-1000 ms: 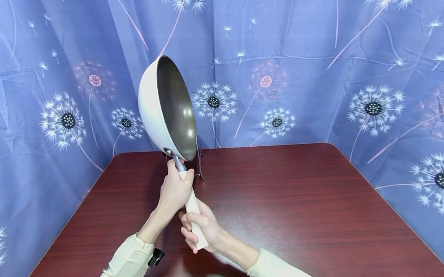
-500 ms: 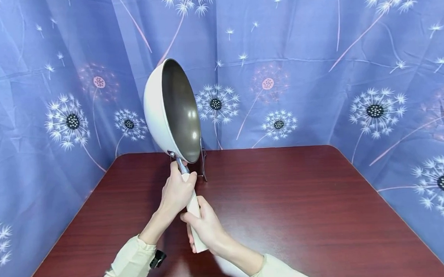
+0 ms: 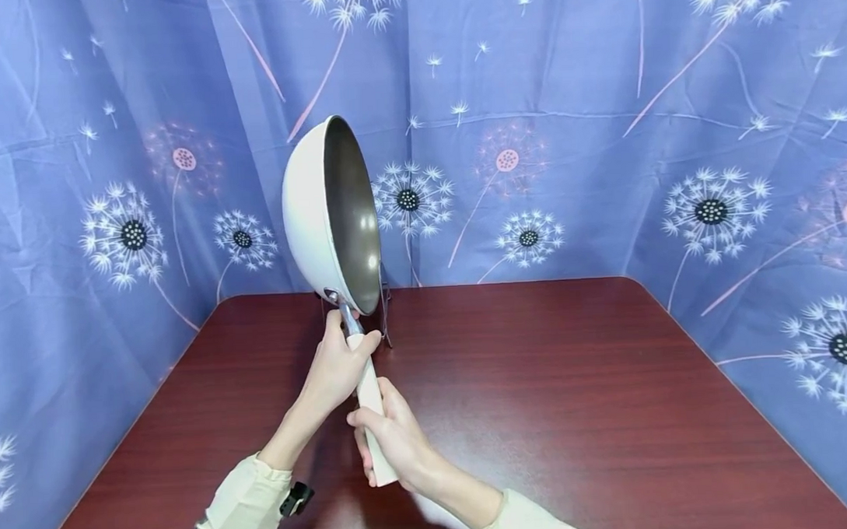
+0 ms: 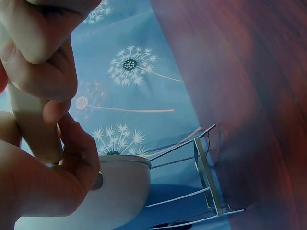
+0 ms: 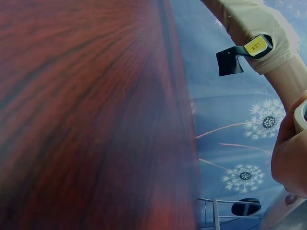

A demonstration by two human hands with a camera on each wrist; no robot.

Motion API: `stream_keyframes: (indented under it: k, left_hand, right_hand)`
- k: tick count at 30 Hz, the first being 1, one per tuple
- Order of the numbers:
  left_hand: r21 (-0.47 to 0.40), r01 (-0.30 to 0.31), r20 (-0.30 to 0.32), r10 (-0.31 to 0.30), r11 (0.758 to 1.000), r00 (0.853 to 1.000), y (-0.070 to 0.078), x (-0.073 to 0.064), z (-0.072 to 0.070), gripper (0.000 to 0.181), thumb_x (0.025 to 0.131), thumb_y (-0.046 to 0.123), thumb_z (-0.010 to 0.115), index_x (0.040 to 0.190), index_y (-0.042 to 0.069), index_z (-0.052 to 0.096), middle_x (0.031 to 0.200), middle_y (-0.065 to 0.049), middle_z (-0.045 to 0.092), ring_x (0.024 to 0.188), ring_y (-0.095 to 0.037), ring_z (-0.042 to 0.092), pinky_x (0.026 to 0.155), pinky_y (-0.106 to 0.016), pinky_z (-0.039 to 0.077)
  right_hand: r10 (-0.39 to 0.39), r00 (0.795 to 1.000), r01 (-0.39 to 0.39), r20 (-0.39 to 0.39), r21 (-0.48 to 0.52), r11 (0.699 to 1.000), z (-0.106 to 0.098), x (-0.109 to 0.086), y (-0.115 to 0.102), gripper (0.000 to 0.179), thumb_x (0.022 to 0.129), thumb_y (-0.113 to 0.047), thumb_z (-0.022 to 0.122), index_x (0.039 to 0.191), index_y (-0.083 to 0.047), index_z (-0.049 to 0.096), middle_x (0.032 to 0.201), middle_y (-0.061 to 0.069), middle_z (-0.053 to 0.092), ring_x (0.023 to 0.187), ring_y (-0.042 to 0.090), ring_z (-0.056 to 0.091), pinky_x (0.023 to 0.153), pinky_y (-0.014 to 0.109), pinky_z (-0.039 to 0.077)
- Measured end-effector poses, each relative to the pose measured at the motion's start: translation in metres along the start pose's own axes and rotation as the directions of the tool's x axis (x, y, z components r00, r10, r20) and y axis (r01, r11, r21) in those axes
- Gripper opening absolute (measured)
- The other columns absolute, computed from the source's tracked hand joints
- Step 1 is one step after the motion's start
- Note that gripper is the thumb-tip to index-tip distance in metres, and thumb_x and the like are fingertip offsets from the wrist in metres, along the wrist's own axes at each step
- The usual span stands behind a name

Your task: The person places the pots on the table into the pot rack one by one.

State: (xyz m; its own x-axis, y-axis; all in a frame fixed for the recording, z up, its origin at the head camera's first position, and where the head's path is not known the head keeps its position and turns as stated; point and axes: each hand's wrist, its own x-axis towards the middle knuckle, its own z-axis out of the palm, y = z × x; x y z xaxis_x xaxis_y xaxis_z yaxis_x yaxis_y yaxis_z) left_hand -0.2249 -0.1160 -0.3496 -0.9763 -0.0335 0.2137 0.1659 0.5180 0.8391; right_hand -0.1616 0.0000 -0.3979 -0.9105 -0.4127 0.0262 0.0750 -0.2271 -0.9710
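A deep white wok (image 3: 308, 214) with a dark inside is held up in the head view, its bowl tipped on edge and its opening facing right. Near the metal neck, my left hand (image 3: 336, 367) grips the top of the cream handle (image 3: 369, 391), thumb along it. Lower down, my right hand (image 3: 394, 433) wraps round the same handle near its butt end. In the left wrist view the fingers overlap the handle (image 4: 36, 127), with the wok's white side (image 4: 120, 187) beyond. The right wrist view shows the left hand (image 5: 290, 163) on the handle.
Behind the wok stands a metal wire rack (image 3: 387, 324), mostly hidden in the head view and plainer in the left wrist view, the rack's bar (image 4: 207, 175) upright. The red-brown wooden table (image 3: 575, 399) reaches back to a blue dandelion-print curtain (image 3: 571, 72).
The wok has shifted a little right and turned, so its opening shows narrower. My right hand's fingers, spread around the handle a second ago, now wrap behind it.
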Motion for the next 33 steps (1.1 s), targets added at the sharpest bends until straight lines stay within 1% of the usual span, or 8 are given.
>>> stream_keyframes:
  k: [2, 6, 11, 15, 18, 24, 29, 33]
  left_hand:
    - [-0.008, -0.008, 0.002, 0.008, 1.000, 1.000, -0.001, 0.000, 0.002, 0.043, 0.093, 0.032, 0.063, 0.127, 0.014, 0.042, 0.087, -0.008, 0.058, 0.082, -0.022, 0.056, 0.070, -0.030, 0.045]
    - [-0.027, -0.029, -0.009, 0.028, 0.999, 1.000, -0.002, 0.000, 0.006, 0.039, 0.095, 0.029, 0.062, 0.125, 0.013, 0.043, 0.088, -0.007, 0.057, 0.085, -0.021, 0.055, 0.075, -0.030, 0.044]
    - [-0.044, -0.053, -0.035, 0.051, 0.998, 0.998, -0.003, -0.001, 0.009, 0.042, 0.095, 0.029, 0.063, 0.127, 0.011, 0.044, 0.088, -0.009, 0.060, 0.085, -0.022, 0.056, 0.075, -0.031, 0.044]
    - [-0.072, -0.048, -0.046, 0.045, 0.996, 0.998, -0.006, -0.002, 0.013, 0.044, 0.095, 0.028, 0.063, 0.129, 0.009, 0.044, 0.091, -0.008, 0.060, 0.085, -0.021, 0.055, 0.078, -0.031, 0.043]
    - [-0.098, -0.035, -0.041, 0.031, 0.995, 0.999, -0.006, -0.003, 0.015, 0.044, 0.095, 0.029, 0.063, 0.129, 0.009, 0.044, 0.091, -0.007, 0.065, 0.079, -0.018, 0.055, 0.076, -0.030, 0.043]
    - [-0.109, -0.023, -0.037, 0.019, 0.994, 0.999, -0.007, -0.004, 0.018, 0.044, 0.095, 0.029, 0.063, 0.128, 0.009, 0.044, 0.092, -0.005, 0.073, 0.071, -0.014, 0.055, 0.071, -0.028, 0.044]
    - [-0.121, -0.049, -0.028, 0.046, 0.991, 0.999, -0.007, -0.004, 0.018, 0.040, 0.096, 0.026, 0.062, 0.126, 0.009, 0.043, 0.093, -0.006, 0.076, 0.066, -0.012, 0.055, 0.064, -0.026, 0.044]
    - [-0.118, -0.064, -0.031, 0.061, 0.991, 0.998, -0.007, -0.004, 0.019, 0.040, 0.095, 0.025, 0.063, 0.126, 0.009, 0.042, 0.093, -0.008, 0.075, 0.064, -0.012, 0.055, 0.061, -0.025, 0.044]
  right_hand:
    - [-0.011, 1.000, 0.011, -0.005, -0.009, 1.000, -0.001, 0.000, 0.001, 0.025, 0.086, -0.007, 0.056, 0.105, -0.008, 0.039, 0.046, 0.001, 0.044, 0.030, 0.010, 0.044, 0.028, 0.028, 0.039]
    - [-0.042, 0.999, 0.042, -0.017, -0.026, 0.999, -0.001, -0.001, 0.003, 0.023, 0.086, -0.004, 0.054, 0.104, -0.007, 0.039, 0.045, 0.002, 0.045, 0.031, 0.009, 0.045, 0.027, 0.028, 0.039]
    - [-0.060, 0.998, 0.059, -0.025, -0.030, 0.998, -0.001, -0.002, 0.004, 0.023, 0.085, -0.003, 0.052, 0.103, -0.006, 0.039, 0.045, 0.002, 0.045, 0.031, 0.008, 0.045, 0.026, 0.028, 0.039]
    - [-0.060, 0.998, 0.059, -0.031, -0.035, 0.998, -0.001, -0.002, 0.005, 0.024, 0.085, -0.002, 0.052, 0.105, -0.002, 0.038, 0.045, 0.003, 0.045, 0.031, 0.008, 0.045, 0.026, 0.029, 0.039]
    - [-0.057, 0.998, 0.055, -0.039, -0.041, 0.998, -0.002, -0.003, 0.006, 0.026, 0.085, -0.002, 0.052, 0.107, 0.001, 0.037, 0.045, 0.003, 0.045, 0.031, 0.008, 0.046, 0.026, 0.028, 0.039]
    - [-0.042, 0.998, 0.040, -0.049, -0.054, 0.998, -0.003, -0.003, 0.008, 0.023, 0.085, -0.002, 0.050, 0.104, -0.002, 0.038, 0.044, 0.001, 0.045, 0.031, 0.008, 0.046, 0.026, 0.029, 0.040]
    - [-0.050, 0.998, 0.047, -0.049, -0.067, 0.997, -0.006, -0.003, 0.009, 0.023, 0.085, -0.002, 0.049, 0.105, -0.001, 0.038, 0.044, 0.001, 0.045, 0.031, 0.008, 0.046, 0.025, 0.030, 0.040]
    - [-0.045, 0.998, 0.042, -0.046, -0.071, 0.997, -0.008, -0.002, 0.009, 0.022, 0.085, -0.002, 0.049, 0.104, -0.004, 0.038, 0.044, 0.001, 0.044, 0.030, 0.009, 0.046, 0.025, 0.030, 0.040]
